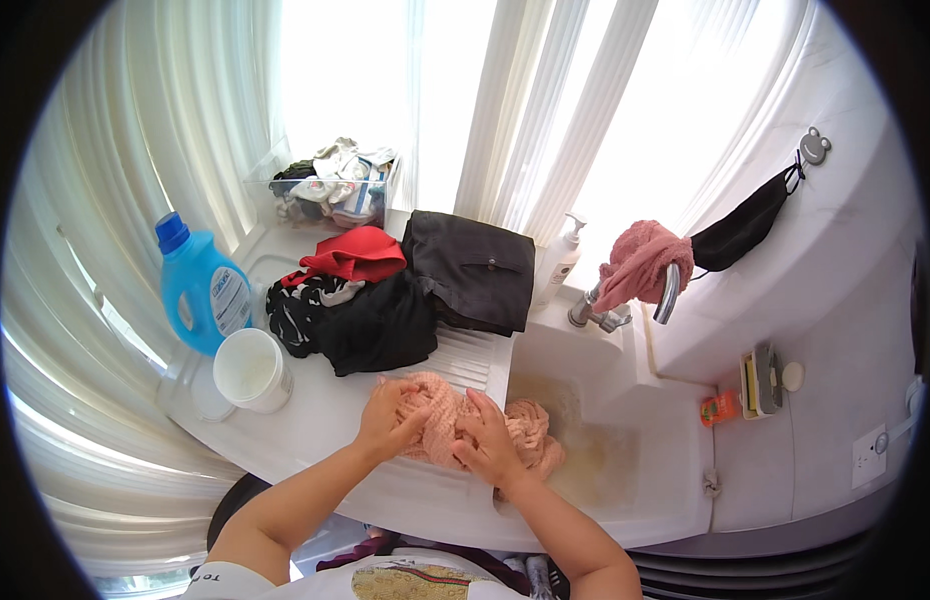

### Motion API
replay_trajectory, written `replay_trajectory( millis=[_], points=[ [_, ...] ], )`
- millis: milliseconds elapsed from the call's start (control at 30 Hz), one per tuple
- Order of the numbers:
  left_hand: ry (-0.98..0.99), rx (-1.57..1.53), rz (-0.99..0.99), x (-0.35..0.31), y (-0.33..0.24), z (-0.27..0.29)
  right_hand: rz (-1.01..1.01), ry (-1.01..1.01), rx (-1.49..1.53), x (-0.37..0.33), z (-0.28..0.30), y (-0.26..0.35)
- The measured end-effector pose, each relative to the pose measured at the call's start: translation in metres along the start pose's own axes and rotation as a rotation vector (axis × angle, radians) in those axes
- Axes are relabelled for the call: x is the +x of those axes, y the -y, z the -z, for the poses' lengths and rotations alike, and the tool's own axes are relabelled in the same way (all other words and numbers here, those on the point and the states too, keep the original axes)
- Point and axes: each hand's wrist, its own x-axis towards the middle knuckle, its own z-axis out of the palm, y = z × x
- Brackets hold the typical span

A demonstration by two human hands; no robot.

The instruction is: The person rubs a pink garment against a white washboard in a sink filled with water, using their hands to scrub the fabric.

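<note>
At the far left, the blue detergent bottle stands on the worktop, with the white tub just beside it. The tub has no lid on and stands near the left forearm, so a backward swing of that elbow could tip it. Next come the black cloth and the red cloth, heaped close beyond the hands; a wide push forward could drag them along or wet them.

The left hand is closed around the near-left end of the peach cloth, fingers curved over its folds. That cloth lies bunched on the worktop, its right end hanging over the edge into the basin. Behind it sits the folded dark grey garment, near enough to catch splashes.

The right hand also grips the peach cloth, close to the edge. Should this grip loosen, the weight of the hanging end, probably wet, could pull the whole bundle down into the cloudy water.

Farther right, the pink towel is draped over the tap; a knock there, or its own weight, could make it slip into the basin.
</note>
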Motion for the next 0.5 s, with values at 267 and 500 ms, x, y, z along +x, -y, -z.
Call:
replay_trajectory(
  millis=[267,500],
  points=[
    [0.088,0.327,0.011,0.041,0.017,-0.034,-0.014,-0.141,-0.189,0.049,-0.020,-0.020],
    [0.234,0.555,-0.303,0.011,0.009,-0.008,-0.118,0.314,-0.328,0.027,0.006,0.003]
  ],
)
